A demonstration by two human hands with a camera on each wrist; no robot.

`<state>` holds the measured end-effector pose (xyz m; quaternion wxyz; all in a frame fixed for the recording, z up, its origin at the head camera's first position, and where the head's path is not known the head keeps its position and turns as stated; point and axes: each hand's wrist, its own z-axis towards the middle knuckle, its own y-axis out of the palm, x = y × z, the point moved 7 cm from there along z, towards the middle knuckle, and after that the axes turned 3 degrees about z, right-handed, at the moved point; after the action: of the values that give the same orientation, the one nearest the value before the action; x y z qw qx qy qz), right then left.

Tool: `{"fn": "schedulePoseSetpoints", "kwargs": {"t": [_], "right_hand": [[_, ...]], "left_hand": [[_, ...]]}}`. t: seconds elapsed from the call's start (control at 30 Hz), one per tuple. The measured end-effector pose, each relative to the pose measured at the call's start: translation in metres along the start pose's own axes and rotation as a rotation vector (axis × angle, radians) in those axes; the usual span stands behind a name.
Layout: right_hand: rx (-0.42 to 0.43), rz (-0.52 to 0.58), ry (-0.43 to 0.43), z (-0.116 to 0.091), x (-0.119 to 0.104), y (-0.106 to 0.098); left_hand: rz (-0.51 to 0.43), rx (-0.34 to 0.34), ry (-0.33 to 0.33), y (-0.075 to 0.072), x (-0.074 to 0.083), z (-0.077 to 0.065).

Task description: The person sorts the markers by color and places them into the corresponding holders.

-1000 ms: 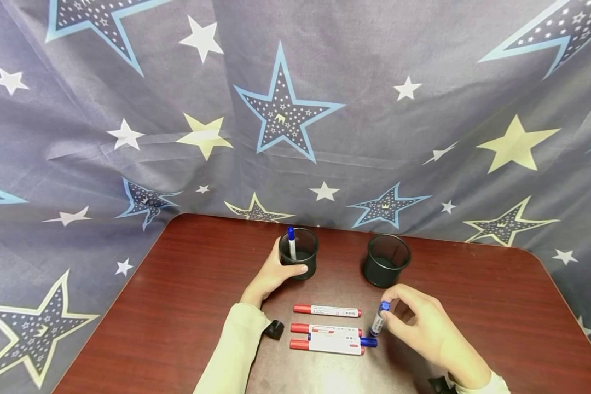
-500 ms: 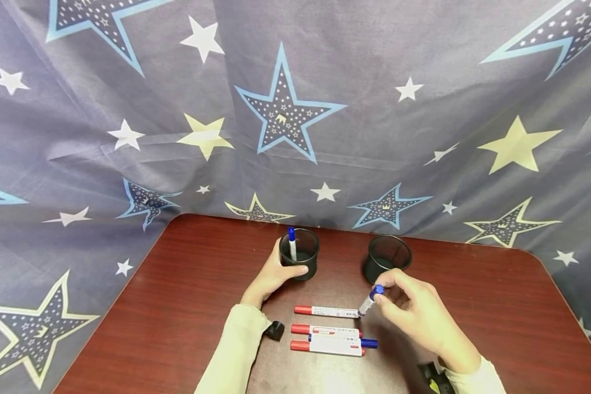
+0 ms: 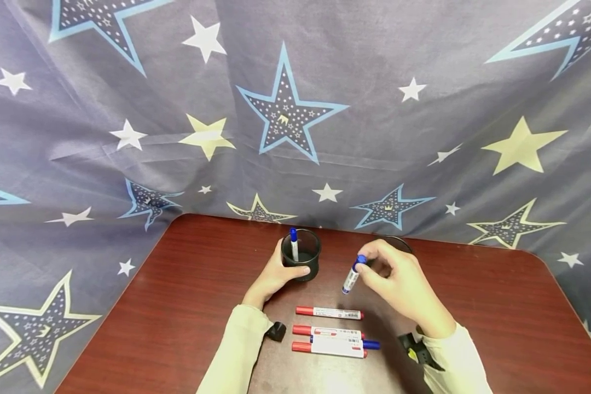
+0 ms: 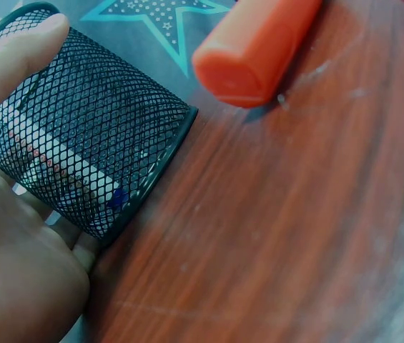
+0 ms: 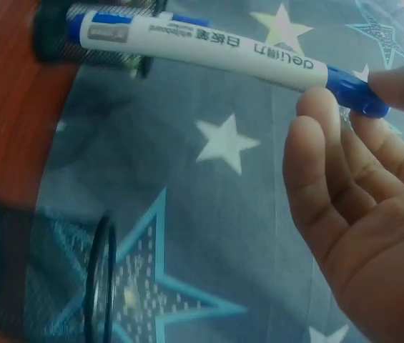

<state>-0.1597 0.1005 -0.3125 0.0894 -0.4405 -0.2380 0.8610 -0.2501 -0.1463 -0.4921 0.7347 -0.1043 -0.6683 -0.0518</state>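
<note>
My left hand [image 3: 276, 271] grips a black mesh pen cup [image 4: 109, 114] from its left side, thumb across the front. Inside that cup leans a blue-capped whiteboard marker [image 3: 294, 243]. My right hand [image 3: 399, 279] pinches a second blue whiteboard marker [image 5: 209, 50] by its capped end. This marker hangs tilted above the table, between the two cups, its lower end pointing down and left. In the right wrist view its white barrel and blue cap show plainly, with the thumb and fingertips at the cap.
Another mesh cup [image 3: 399, 242] stands behind my right hand, mostly hidden. On the table [image 3: 187, 317] lie red markers [image 3: 330, 312] in a rough column, with a blue marker [image 3: 371, 345] among the lower ones. A star-patterned cloth [image 3: 295, 180] hangs behind the table's back edge.
My right hand has carried the blue marker up and left, from beside the lying markers toward the held cup. It now covers most of the right cup. The left hand keeps its grip.
</note>
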Motion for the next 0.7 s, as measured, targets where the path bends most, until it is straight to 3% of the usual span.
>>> {"fn": "schedulePoseSetpoints", "kwargs": {"t": [0.17, 0.43, 0.7], "right_hand": [[0.021, 0.069, 0.009, 0.018, -0.006, 0.004], [0.055, 0.085, -0.027, 0.036, -0.009, 0.009], [0.11, -0.031, -0.034, 0.057, -0.006, 0.015]], "left_hand": [[0.009, 0.014, -0.001, 0.0, 0.001, -0.001], [0.004, 0.003, -0.01, 0.005, -0.004, -0.004], [-0.005, 0.008, -0.016, 0.001, -0.001, -0.003]]}}
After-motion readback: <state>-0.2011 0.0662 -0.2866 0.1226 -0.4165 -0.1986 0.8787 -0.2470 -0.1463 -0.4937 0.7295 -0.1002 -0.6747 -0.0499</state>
